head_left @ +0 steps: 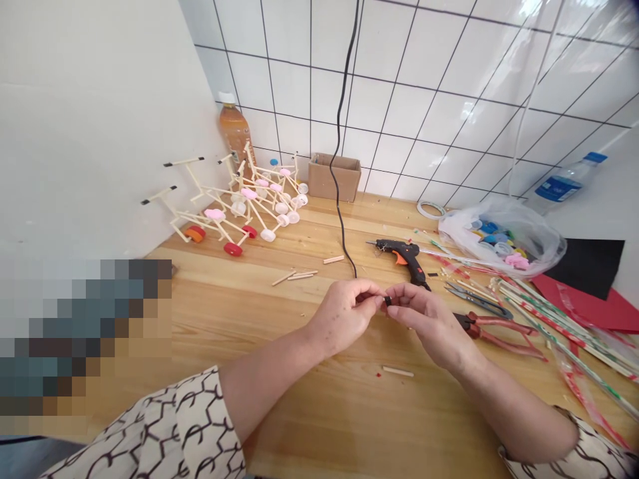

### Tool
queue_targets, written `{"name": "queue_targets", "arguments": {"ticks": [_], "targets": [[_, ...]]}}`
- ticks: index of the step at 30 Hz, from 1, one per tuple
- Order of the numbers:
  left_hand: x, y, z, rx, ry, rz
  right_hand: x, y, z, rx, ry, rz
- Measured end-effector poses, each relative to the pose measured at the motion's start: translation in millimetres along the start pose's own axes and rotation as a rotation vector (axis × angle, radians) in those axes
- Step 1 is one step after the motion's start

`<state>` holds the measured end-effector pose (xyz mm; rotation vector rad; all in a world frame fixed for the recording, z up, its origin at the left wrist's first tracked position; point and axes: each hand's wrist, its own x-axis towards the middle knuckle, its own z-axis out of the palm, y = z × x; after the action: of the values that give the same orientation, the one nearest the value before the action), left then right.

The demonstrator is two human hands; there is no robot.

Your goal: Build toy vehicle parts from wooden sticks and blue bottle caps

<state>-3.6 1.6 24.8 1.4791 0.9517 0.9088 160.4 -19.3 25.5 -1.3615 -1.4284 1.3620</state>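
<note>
Near the middle of the wooden table, my left hand (348, 317) and my right hand (433, 320) meet at the fingertips. Between them is a small black piece (388, 301), pinched by the fingers of both hands. Whether it is wrapped on something is hidden by the fingers. Just beyond my right hand lies a black glue gun (409, 258) with an orange trigger. A short wooden stick (398, 371) rests on the table below the hands, and a few more sticks (302, 275) lie beyond my left hand.
Stick models with bottle-cap wheels (248, 233) stand at the back left by a bottle (234, 130). A cardboard box (334, 178) is at the wall. At right are snips (479, 299), pliers (514, 334), long sticks (574, 326) and a bag of caps (499, 239).
</note>
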Motion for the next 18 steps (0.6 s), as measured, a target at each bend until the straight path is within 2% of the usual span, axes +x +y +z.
{"name": "queue_targets", "arguments": {"ticks": [7, 18], "targets": [[-0.5, 2.2, -0.1, -0.001, 0.010, -0.008, -0.3, 4.3, 0.5, -0.011, 0.029, 0.008], [0.3, -2.3, 1.7, -0.006, 0.040, 0.039, -3.9, -2.1, 6.7, -0.022, 0.071, -0.020]]}}
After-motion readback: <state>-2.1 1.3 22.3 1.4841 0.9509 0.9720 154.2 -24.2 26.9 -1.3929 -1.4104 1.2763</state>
